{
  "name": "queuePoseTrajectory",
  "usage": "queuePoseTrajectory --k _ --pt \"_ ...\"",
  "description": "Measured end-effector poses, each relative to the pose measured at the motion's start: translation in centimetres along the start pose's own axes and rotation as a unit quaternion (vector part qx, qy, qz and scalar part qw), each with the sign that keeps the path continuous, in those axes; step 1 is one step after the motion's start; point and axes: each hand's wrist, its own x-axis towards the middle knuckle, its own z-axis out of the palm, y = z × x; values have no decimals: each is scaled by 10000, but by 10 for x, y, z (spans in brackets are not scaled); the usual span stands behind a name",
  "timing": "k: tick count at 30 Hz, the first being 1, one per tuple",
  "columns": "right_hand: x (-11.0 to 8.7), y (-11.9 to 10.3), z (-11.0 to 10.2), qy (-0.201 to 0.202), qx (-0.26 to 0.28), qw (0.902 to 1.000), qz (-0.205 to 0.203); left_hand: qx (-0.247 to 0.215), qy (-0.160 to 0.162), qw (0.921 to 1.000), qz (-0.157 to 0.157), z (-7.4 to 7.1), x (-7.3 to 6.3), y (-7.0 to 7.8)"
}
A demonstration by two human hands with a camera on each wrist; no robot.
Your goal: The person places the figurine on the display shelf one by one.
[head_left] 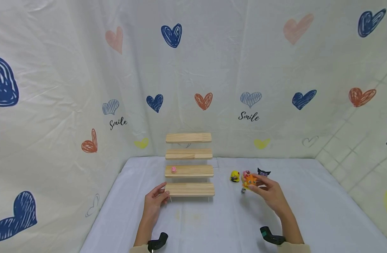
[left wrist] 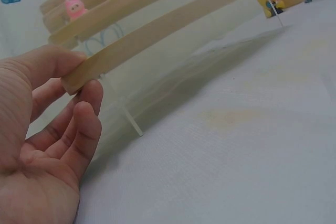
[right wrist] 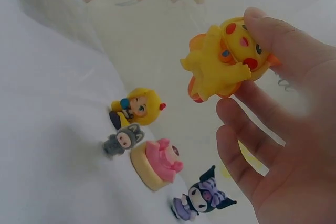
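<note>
My left hand point(head_left: 153, 203) pinches the left end of the lowest board point(head_left: 190, 189) of a wooden tiered shelf, thumb on top and fingers beneath in the left wrist view. A small pink figurine point(left wrist: 75, 9) sits near the left end of the second board point(head_left: 193, 171) from the bottom. Over at the right, my right hand point(head_left: 272, 195) holds a yellow Pikachu-like figurine point(right wrist: 223, 61) with orange parts, gripped by its head between thumb and fingers. It is raised above the table, and its face shows in the right wrist view.
Below the raised figurine stand a yellow-haired figurine point(right wrist: 142, 106), a small grey one point(right wrist: 123, 140), a pink one on a cream base point(right wrist: 160, 163) and a black-and-purple one point(right wrist: 205, 195). A heart-printed cloth point(head_left: 225, 63) hangs behind the white-covered table point(head_left: 225, 225).
</note>
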Motion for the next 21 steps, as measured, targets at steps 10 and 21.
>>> queuePoseTrajectory --k 10,21 --pt "1 -8 13 -58 191 9993 -315 -3 -32 10000 39 1 -1 2" --pt "-1 -20 31 -226 524 9974 -430 52 1 10000 34 1 -2 2"
